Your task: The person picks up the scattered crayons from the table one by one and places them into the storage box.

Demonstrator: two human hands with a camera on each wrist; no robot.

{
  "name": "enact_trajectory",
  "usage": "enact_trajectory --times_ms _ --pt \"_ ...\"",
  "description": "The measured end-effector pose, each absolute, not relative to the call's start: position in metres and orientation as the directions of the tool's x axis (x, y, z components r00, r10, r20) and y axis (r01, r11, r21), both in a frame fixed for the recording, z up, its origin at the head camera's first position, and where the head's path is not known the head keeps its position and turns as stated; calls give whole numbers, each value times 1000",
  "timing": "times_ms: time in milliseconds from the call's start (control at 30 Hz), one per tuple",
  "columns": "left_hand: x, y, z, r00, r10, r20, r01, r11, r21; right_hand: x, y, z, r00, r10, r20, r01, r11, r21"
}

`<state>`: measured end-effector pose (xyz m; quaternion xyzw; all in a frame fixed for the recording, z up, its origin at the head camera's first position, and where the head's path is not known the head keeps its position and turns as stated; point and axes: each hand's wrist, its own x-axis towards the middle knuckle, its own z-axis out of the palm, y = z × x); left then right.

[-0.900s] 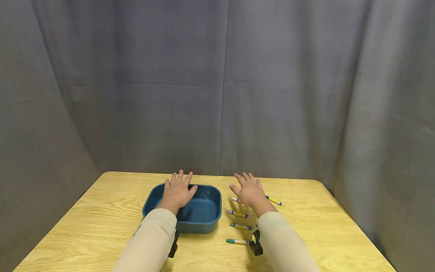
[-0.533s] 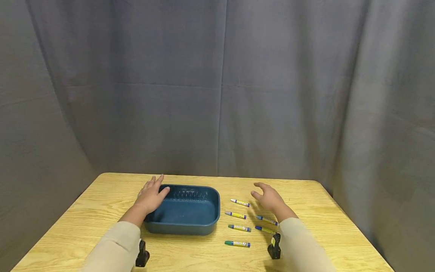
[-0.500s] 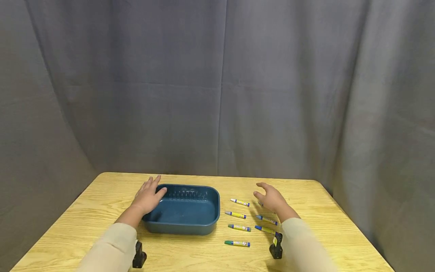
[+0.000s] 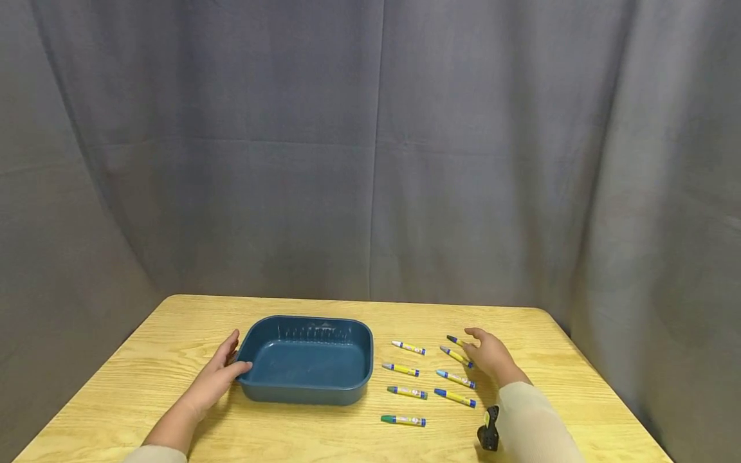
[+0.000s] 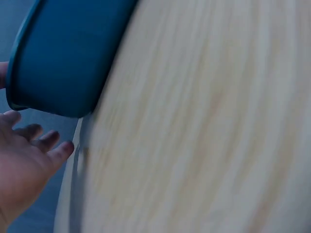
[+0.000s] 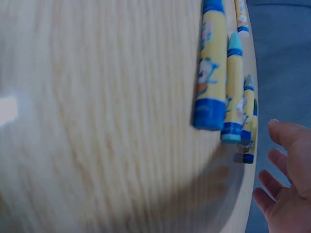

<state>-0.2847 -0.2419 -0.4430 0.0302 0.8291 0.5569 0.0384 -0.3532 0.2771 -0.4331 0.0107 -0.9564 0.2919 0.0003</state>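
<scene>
A dark blue rectangular basin [image 4: 315,363] stands on the wooden table. My left hand [image 4: 211,379] is at its left side, thumb at the rim and fingers stretched along the outside. In the left wrist view, the fingers of my left hand [image 5: 29,155] spread beside the wall of the basin [image 5: 68,58]. My right hand [image 4: 491,357] hovers at the far right crayons, fingers loosely bent and holding nothing. Closest to it are a dark-tipped crayon [image 4: 454,339] and a grey-blue crayon [image 4: 456,356]. In the right wrist view, my right hand [image 6: 291,179] appears beyond the crayons.
Nearer in the right column lie a light blue crayon [image 4: 456,379] and a dark blue crayon [image 4: 455,398]. The left column has a white crayon [image 4: 408,348], a grey crayon [image 4: 401,370], an olive crayon [image 4: 408,392] and a green crayon [image 4: 403,420]. Grey curtain [image 4: 370,161] surrounds the table [image 4: 312,437].
My left hand has moved from over the basin leftward and down to its left side. My right hand has shifted right and nearer, uncovering the crayons of the right column.
</scene>
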Motion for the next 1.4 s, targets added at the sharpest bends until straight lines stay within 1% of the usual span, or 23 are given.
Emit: enact_trajectory --times_ms 233,400,500,667,867,967,1100,1233,1400 --pt "-278 -240 -456 -995 103 -14 9 218 976 -358 283 -443 -1000 -5 7 -8 835 -550" --pt "-279 -238 -463 -995 103 4 14 96 995 -362 284 -448 -999 -9 42 -30 853 -521" --pt "-278 -238 -466 -996 89 12 18 68 998 -364 282 -449 -998 -14 57 -39 879 -476" --pt "-278 -236 -468 -995 90 36 41 58 997 -366 282 -449 -998 2 71 -27 914 -406" --pt "-279 -237 -469 -996 86 33 37 48 998 -366 280 -448 -995 -5 96 -43 917 -396" --pt "-277 -237 -470 -996 80 25 28 43 999 -367 279 -447 -994 -8 106 -53 903 -426" --pt "-276 -238 -471 -996 82 23 26 35 999 -369 276 -443 -996 -3 88 -51 834 -550" --pt "-275 -238 -470 -996 87 27 30 31 999 -370 265 -432 -998 -27 49 -54 728 -684" --pt "-276 -236 -470 -995 89 37 39 15 999 -368 236 -414 -995 -103 10 -66 562 -825"
